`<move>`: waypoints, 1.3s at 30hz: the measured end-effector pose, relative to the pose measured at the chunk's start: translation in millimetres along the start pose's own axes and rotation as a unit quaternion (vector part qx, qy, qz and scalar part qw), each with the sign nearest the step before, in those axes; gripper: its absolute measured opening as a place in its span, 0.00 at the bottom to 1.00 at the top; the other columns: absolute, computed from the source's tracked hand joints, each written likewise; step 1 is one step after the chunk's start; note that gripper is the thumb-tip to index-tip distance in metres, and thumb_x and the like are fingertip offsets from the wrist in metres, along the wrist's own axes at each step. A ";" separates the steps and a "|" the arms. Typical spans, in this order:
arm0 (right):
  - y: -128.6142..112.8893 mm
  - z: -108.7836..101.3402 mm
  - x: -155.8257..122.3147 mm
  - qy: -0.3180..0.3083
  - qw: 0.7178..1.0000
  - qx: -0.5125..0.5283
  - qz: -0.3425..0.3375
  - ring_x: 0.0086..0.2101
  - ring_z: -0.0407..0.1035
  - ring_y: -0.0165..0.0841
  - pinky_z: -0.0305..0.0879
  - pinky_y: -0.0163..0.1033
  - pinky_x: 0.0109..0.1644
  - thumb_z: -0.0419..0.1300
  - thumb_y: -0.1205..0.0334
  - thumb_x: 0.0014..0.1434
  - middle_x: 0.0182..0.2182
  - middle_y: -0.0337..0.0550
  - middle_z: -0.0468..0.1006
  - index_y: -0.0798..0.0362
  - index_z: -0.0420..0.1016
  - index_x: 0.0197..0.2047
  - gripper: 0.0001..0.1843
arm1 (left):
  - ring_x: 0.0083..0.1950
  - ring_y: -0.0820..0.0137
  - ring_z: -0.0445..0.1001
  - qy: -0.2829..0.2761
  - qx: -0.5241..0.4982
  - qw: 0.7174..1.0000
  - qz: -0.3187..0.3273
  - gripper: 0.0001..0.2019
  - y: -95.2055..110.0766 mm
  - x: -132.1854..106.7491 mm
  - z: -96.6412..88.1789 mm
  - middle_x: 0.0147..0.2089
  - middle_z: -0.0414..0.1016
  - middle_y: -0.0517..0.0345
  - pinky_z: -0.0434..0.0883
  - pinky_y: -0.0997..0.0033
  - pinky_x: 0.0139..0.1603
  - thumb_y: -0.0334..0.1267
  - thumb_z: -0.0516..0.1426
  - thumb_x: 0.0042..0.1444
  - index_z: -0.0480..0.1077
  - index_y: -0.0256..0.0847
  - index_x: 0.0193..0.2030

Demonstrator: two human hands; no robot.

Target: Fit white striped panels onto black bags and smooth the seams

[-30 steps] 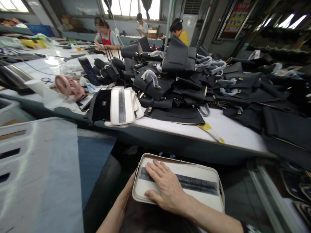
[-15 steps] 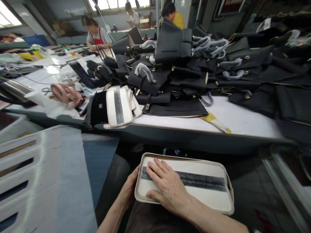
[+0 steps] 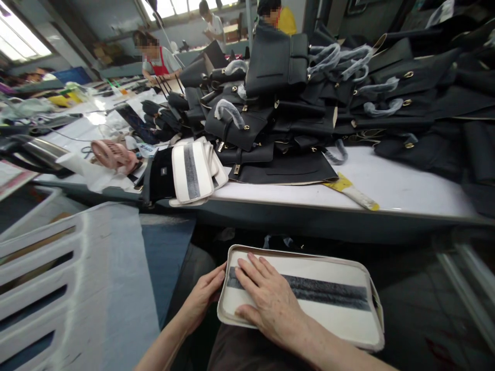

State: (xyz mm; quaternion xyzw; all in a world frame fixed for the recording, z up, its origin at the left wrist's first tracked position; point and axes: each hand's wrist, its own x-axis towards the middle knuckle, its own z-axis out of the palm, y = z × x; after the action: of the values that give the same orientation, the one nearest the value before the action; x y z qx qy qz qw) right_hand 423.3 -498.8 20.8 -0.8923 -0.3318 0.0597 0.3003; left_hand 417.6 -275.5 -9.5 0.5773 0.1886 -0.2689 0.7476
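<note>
A cream, rounded oblong bag piece [image 3: 332, 322] with a raised rim and a dark fuzzy strip along its middle rests over my lap. My right hand [image 3: 273, 299] lies flat on its left half, fingers spread across the strip. At the left end, my left hand [image 3: 204, 293] has its fingers stretched out, the tips at the rim; whether they press on it I cannot tell. On the table edge ahead, several similar cream pieces with dark strips [image 3: 191, 172] lean against a black bag part [image 3: 161, 175].
Black leather bags [image 3: 276, 67] with plastic-wrapped handles are heaped on the white table [image 3: 417, 185]. A yellow-tipped brush-like tool [image 3: 353, 193], pink fan [image 3: 112, 154] and metal kettle [image 3: 36, 149] stand or lie there. A slotted white crate [image 3: 93, 247] is at left; co-workers sit behind.
My left hand has drawn back slightly to the left, showing more of its fingers. My right hand stays flat on the piece. The view has shifted and tilted a little.
</note>
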 end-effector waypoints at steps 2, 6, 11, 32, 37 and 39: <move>0.4 0.4 -0.6 -0.002 1.000 0.005 0.001 0.68 0.43 0.41 0.39 0.48 0.73 0.56 0.42 0.62 0.69 0.43 0.54 0.51 0.55 0.69 0.38 | 0.56 0.55 0.73 -0.001 0.022 1.000 -0.006 0.27 5.2 -1.8 0.8 0.57 0.74 0.48 0.72 0.62 0.51 0.47 0.61 0.59 0.65 0.43 0.64; 1.5 0.4 -1.2 -0.005 1.000 0.012 0.005 0.68 0.42 0.41 0.39 0.49 0.73 0.56 0.42 0.62 0.69 0.43 0.54 0.51 0.55 0.69 0.38 | 0.54 0.56 0.74 -0.020 0.057 0.998 -0.013 0.25 16.9 -4.4 5.2 0.57 0.74 0.47 0.74 0.65 0.47 0.47 0.61 0.59 0.68 0.43 0.62; 1.5 0.1 -1.0 -0.004 1.000 0.021 0.006 0.69 0.41 0.41 0.39 0.49 0.73 0.57 0.43 0.62 0.69 0.43 0.54 0.51 0.55 0.69 0.38 | 0.53 0.56 0.74 -0.042 0.085 0.995 -0.031 0.23 26.1 -6.4 10.1 0.58 0.74 0.48 0.74 0.64 0.46 0.46 0.59 0.61 0.68 0.44 0.62; 4.4 1.3 -0.6 -0.034 0.998 0.041 0.020 0.69 0.37 0.38 0.33 0.47 0.73 0.58 0.49 0.61 0.71 0.41 0.47 0.52 0.51 0.70 0.38 | 0.53 0.56 0.73 -0.066 0.162 0.982 -0.066 0.25 41.8 0.9 9.5 0.57 0.74 0.50 0.72 0.72 0.37 0.47 0.59 0.60 0.65 0.47 0.64; 3.5 -2.1 2.9 -0.012 0.995 0.088 0.048 0.69 0.40 0.37 0.37 0.46 0.73 0.62 0.47 0.58 0.70 0.41 0.52 0.51 0.47 0.71 0.45 | 0.55 0.57 0.73 -0.037 0.176 0.982 -0.048 0.29 31.1 6.0 5.1 0.61 0.71 0.53 0.72 0.71 0.40 0.48 0.60 0.59 0.61 0.49 0.66; 1.3 -5.7 3.8 0.001 0.990 0.123 0.063 0.68 0.43 0.38 0.39 0.48 0.72 0.64 0.48 0.55 0.69 0.42 0.54 0.49 0.49 0.71 0.46 | 0.60 0.56 0.69 -0.006 0.146 0.989 -0.014 0.30 20.0 6.0 6.6 0.64 0.68 0.54 0.71 0.68 0.50 0.48 0.61 0.58 0.62 0.48 0.66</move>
State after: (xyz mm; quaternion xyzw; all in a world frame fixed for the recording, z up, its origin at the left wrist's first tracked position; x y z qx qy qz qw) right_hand 428.6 -500.0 25.0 -0.8679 -0.2643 0.1179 0.4037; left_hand 434.6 -279.2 3.9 0.6757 0.1509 -0.3074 0.6528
